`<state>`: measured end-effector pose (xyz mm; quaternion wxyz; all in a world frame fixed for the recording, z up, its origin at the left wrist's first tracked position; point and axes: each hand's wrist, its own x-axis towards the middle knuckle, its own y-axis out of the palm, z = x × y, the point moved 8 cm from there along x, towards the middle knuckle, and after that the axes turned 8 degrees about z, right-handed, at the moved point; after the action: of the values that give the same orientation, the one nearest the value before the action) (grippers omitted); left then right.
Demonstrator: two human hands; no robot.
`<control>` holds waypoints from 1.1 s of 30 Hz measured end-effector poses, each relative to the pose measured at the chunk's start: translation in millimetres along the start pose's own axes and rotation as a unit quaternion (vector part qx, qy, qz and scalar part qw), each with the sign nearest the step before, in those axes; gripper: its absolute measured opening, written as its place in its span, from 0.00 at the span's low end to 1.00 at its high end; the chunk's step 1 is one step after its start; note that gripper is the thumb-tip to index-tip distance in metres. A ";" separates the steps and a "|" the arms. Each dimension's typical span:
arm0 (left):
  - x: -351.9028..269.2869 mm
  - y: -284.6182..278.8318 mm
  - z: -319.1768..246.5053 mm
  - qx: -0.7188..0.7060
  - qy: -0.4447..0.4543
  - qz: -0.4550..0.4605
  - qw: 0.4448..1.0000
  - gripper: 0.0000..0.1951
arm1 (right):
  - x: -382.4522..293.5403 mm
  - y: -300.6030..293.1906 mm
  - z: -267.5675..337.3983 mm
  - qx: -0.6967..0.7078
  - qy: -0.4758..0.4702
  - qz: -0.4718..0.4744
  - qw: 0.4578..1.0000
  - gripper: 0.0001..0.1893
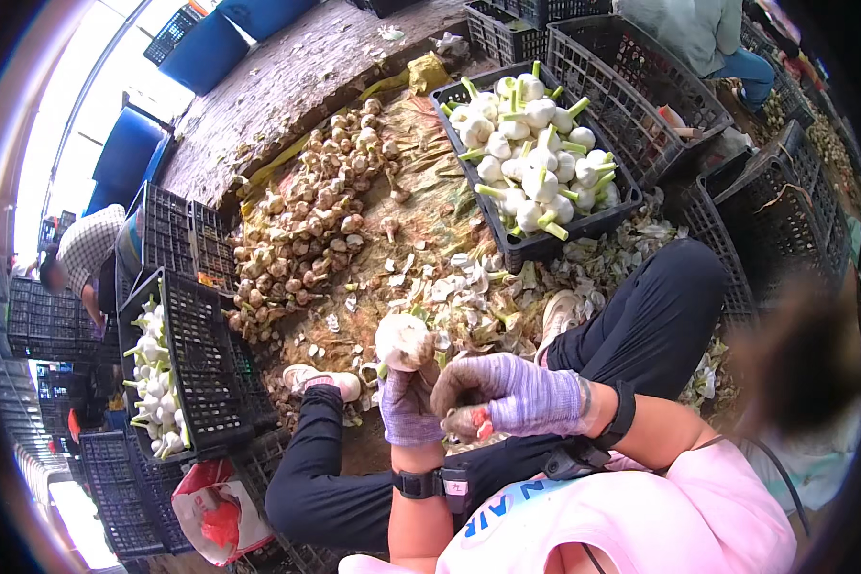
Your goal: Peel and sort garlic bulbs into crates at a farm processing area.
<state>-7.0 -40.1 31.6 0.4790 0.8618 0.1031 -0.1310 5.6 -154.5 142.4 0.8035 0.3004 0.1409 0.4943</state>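
Observation:
My left hand (410,402), in a dirty purple knit glove, holds a large white garlic bulb (402,341) upright before my knees. Close to its right is my right hand (506,398), gloved alike, with curled fingers and something red at the fingertips; whether it grips a tool I cannot tell. Beyond my hands, loose garlic skins (466,287) cover the ground cloth. A heap of untrimmed brownish garlic bulbs (308,222) lies past them to the left. To the right, a black plastic crate (499,233) is piled with white garlic bulbs (538,158) with short green stems.
Another black crate (208,373) at the left holds white garlic. A red and white bag (219,513) stands beside my left knee. Stacked black crates (617,86) stand at upper right, near a seated person (717,43). At far left, a person in a checked shirt (90,237) bends over.

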 end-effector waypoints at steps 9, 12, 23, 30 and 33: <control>-1.5 34.9 -6.3 0.100 0.115 0.003 0.988 0.11 | -18.6 -47.9 33.1 -0.616 -0.105 -0.285 0.727 0.22; -17.7 64.1 -6.0 0.483 0.081 0.051 0.871 0.22 | -20.2 -46.8 36.8 -0.483 -0.151 -0.272 0.818 0.22; -25.6 50.2 -14.7 0.373 0.014 -0.057 0.926 0.18 | -18.4 -55.7 25.3 -0.568 -0.051 -0.247 0.783 0.18; -18.0 24.4 -6.7 0.108 0.006 -0.036 0.993 0.16 | -11.9 -40.6 36.5 -0.566 -0.159 -0.296 0.753 0.10; -20.1 29.6 -13.5 0.041 0.051 0.028 0.997 0.19 | 0.0 -44.0 31.8 -0.433 -0.145 -0.292 0.841 0.11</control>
<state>-15.3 -45.0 68.5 0.4408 0.8888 0.0981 -0.0779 53.5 -180.0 139.9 0.9700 -0.0645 -0.1240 0.1988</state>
